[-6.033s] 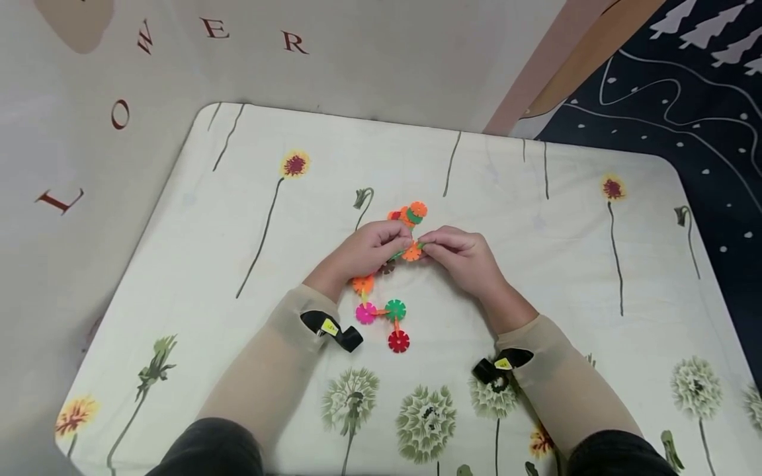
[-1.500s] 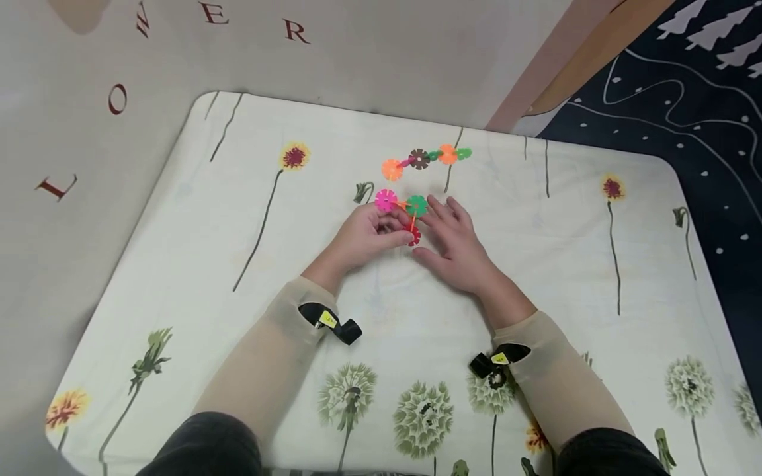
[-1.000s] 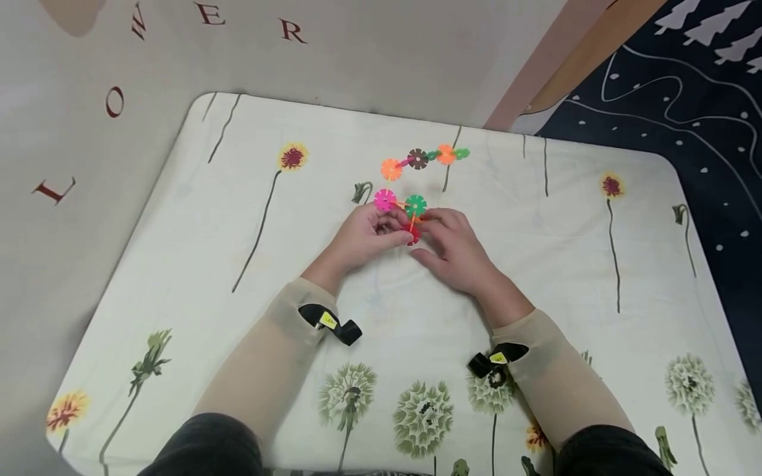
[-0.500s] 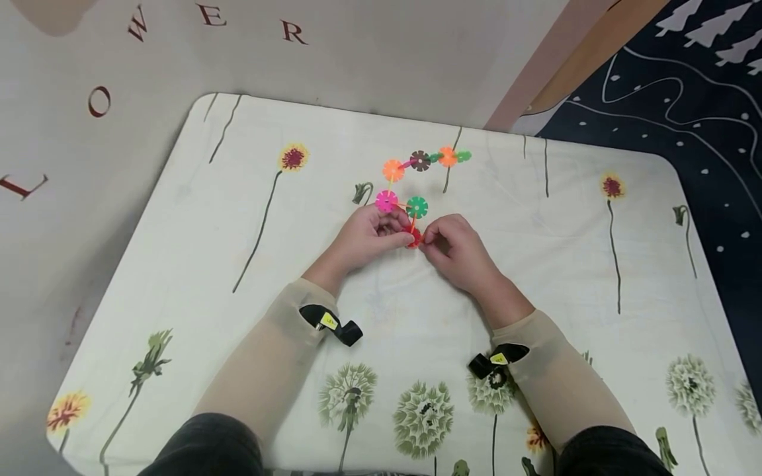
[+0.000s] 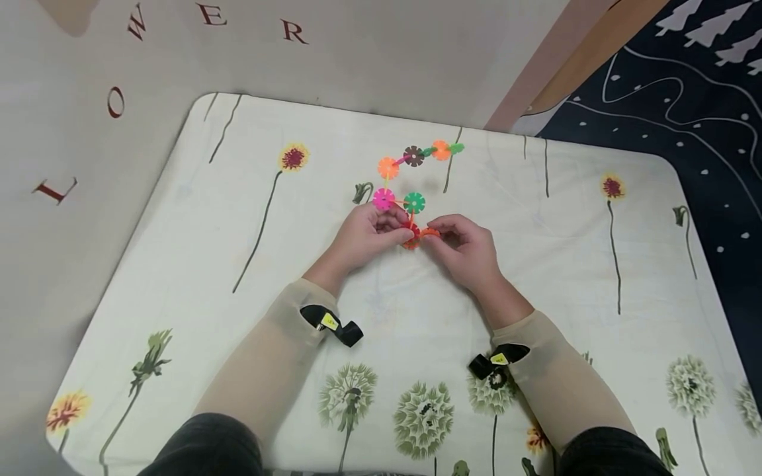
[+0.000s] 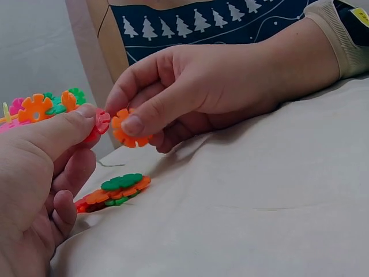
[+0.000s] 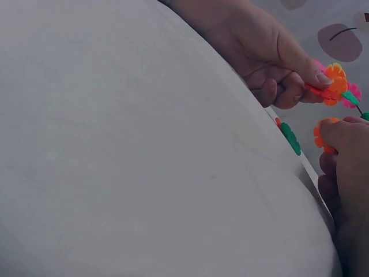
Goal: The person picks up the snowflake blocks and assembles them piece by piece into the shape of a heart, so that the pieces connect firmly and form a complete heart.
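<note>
A chain of notched plastic snowflake discs in pink, green, orange and brown stretches away from my left hand (image 5: 370, 237). That hand pinches the red disc (image 6: 102, 122) at the chain's near end between thumb and fingers. Close beside it, my right hand (image 5: 469, 250) pinches a single orange disc (image 6: 120, 122) by thumb and fingertips. A small gap shows between the red and orange discs in the left wrist view. Along the chain come a green disc (image 5: 414, 203), a pink disc (image 5: 383, 199), an orange disc (image 5: 388, 167) and a brown disc (image 5: 413, 156).
Below the hands, a small pile of loose discs (image 6: 123, 183) in green, orange and red lies on the table. A pale cloth (image 5: 536, 264) printed with flowers covers the tabletop. A wall (image 5: 381, 73) with letters rises behind its far edge.
Since six seconds ago the chain has been turned so most of it points away. The right hand, spread open 1.5 seconds ago, has picked up an orange disc and holds it near the red one.
</note>
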### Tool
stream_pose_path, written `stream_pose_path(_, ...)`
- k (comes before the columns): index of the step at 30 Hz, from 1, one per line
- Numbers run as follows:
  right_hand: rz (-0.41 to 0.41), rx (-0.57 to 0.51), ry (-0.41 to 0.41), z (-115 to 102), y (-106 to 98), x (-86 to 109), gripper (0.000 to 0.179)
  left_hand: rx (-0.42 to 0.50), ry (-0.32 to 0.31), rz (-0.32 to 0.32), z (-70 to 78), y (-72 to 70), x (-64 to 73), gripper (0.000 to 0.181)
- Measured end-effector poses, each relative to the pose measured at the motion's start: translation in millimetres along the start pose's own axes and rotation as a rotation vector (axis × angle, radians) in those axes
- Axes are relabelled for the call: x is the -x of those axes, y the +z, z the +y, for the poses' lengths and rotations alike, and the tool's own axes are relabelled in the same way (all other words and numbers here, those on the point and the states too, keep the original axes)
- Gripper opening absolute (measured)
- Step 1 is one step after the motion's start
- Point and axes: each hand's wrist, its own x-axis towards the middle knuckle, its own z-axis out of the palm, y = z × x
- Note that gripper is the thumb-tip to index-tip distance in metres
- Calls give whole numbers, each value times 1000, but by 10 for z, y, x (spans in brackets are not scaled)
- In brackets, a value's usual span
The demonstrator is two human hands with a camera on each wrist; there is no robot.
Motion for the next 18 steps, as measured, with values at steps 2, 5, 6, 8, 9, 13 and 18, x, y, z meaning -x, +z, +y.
stream_pose_path(2,21,-58,-15,-2,5,-3,21,-3,-10,6,5,0,-5,15)
stream_pose_path(5,34,-135,-32,-1,2,-8,19,-1,-21,12,13,3,-8,14)
stream_pose_path(6,36,-153,-35,0,-1,-9,18,0,-24,15,16,4,-7,14)
stream_pose_path(8,36,-178,-39,10,-5,-6,18,1,-24,19,16,9,-1,14)
stream_pose_path(9,33,-183,-42,12,-8,-4,18,1,-24,22,16,11,2,14)
stream_pose_path(13,32,-194,-50,7,-15,5,17,-6,-26,32,17,15,11,13)
stream_pose_path(18,25,-200,-57,10,-24,12,17,-14,-22,35,13,19,12,12)
